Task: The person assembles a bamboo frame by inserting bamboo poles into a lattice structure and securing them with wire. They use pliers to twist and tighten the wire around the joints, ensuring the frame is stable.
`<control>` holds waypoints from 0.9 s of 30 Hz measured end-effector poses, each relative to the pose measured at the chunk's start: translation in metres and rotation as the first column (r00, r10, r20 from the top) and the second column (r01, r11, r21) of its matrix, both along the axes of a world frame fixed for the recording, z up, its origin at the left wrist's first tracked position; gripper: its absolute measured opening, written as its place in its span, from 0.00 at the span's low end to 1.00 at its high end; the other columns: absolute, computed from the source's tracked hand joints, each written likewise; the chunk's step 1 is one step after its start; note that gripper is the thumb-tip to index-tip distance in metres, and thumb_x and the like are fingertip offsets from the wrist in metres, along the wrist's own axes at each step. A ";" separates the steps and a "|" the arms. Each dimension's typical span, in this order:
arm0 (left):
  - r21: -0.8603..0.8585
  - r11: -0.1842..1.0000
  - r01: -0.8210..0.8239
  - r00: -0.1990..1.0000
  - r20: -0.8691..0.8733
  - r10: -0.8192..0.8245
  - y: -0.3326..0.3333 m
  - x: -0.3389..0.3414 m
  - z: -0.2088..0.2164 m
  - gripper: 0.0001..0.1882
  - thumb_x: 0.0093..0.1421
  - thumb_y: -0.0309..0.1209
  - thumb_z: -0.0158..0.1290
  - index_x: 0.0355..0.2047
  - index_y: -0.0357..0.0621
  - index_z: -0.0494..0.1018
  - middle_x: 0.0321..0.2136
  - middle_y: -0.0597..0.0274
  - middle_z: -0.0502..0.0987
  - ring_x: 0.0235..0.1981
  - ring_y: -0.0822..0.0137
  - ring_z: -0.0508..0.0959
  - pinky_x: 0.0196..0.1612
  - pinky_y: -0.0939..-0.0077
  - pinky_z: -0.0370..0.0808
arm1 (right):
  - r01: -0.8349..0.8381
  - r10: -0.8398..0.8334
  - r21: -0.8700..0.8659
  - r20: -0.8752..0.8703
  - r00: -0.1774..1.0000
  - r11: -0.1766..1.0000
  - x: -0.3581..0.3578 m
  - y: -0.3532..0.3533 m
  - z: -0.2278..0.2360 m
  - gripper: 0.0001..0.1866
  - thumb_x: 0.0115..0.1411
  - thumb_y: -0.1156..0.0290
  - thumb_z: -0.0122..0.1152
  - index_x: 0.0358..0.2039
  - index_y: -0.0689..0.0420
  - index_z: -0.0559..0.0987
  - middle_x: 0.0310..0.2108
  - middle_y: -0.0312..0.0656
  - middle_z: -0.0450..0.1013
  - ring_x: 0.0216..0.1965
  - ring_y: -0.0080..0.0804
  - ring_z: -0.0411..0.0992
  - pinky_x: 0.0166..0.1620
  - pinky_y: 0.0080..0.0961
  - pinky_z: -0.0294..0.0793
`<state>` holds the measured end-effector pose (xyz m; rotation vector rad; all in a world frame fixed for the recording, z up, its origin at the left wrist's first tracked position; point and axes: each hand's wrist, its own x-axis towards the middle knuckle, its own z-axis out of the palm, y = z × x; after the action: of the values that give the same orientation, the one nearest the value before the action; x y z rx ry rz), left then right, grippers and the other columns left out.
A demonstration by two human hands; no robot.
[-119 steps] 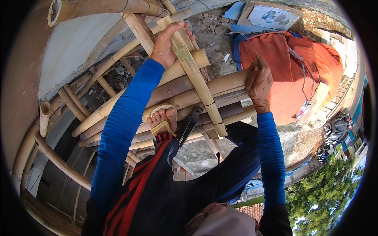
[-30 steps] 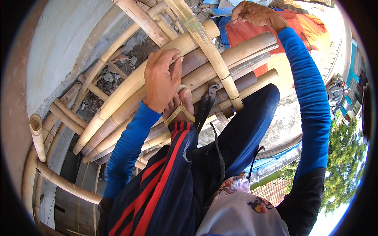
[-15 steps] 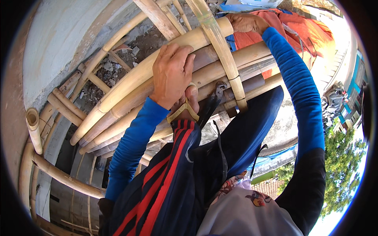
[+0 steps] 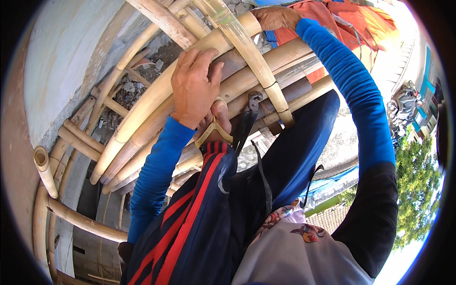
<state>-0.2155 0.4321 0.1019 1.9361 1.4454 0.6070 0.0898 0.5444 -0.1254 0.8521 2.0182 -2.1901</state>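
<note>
A thick pale bamboo pole [image 4: 147, 99] lies slantwise on a platform of bamboo poles. My left hand [image 4: 194, 85] is closed over its upper side, fingers curled across it. At the pole's cut right end, my right hand [image 4: 278, 18] grips the rim, its fingertips partly hidden. Between my hands, a split bamboo strip [image 4: 251, 59] crosses over the poles. Dark-handled pincers [image 4: 248, 116] rest beside my sandalled foot [image 4: 219, 114], below my left hand and touching neither hand.
More bamboo poles [image 4: 285, 57] lie side by side under the strip. A bamboo frame [image 4: 90, 223] and a pale wall [image 4: 66, 71] stand at left, with rubble [image 4: 126, 92] below. An orange tarp [image 4: 351, 28] lies at far right, and a parked motorcycle [image 4: 403, 104] stands beyond.
The whole view has shifted and turned slightly, so the hands and poles appear farther left. Both hands keep about the same places on the pole.
</note>
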 end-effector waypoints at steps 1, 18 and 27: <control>-0.005 1.000 0.003 1.000 0.001 -0.003 0.000 0.002 0.001 0.15 0.52 0.23 0.67 0.42 0.41 0.81 0.32 0.56 0.78 0.36 0.55 0.79 0.42 0.62 0.76 | -0.011 0.011 0.004 0.043 0.999 1.000 0.002 -0.002 -0.002 0.23 0.64 0.67 0.65 0.56 0.64 0.77 0.45 0.37 0.79 0.40 0.19 0.72 0.43 0.27 0.74; -0.031 0.999 -0.024 1.000 0.007 0.024 0.000 -0.001 -0.005 0.14 0.53 0.25 0.65 0.40 0.43 0.79 0.36 0.56 0.78 0.40 0.50 0.78 0.44 0.59 0.76 | -0.044 0.033 0.079 0.140 0.990 0.996 -0.012 0.016 0.028 0.18 0.65 0.69 0.62 0.53 0.64 0.77 0.43 0.39 0.79 0.39 0.21 0.73 0.42 0.27 0.74; 0.020 1.000 -0.023 0.999 0.029 0.022 -0.002 -0.001 -0.013 0.14 0.51 0.26 0.66 0.40 0.43 0.79 0.36 0.57 0.79 0.39 0.51 0.78 0.43 0.59 0.77 | -0.041 0.025 0.094 0.164 0.986 0.995 -0.010 0.012 0.036 0.16 0.65 0.70 0.61 0.51 0.64 0.78 0.42 0.39 0.79 0.39 0.22 0.73 0.42 0.27 0.74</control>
<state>-0.2161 0.4298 0.0889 1.9216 1.4502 0.6597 0.0801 0.5560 -0.0896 0.9654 2.0584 -1.9490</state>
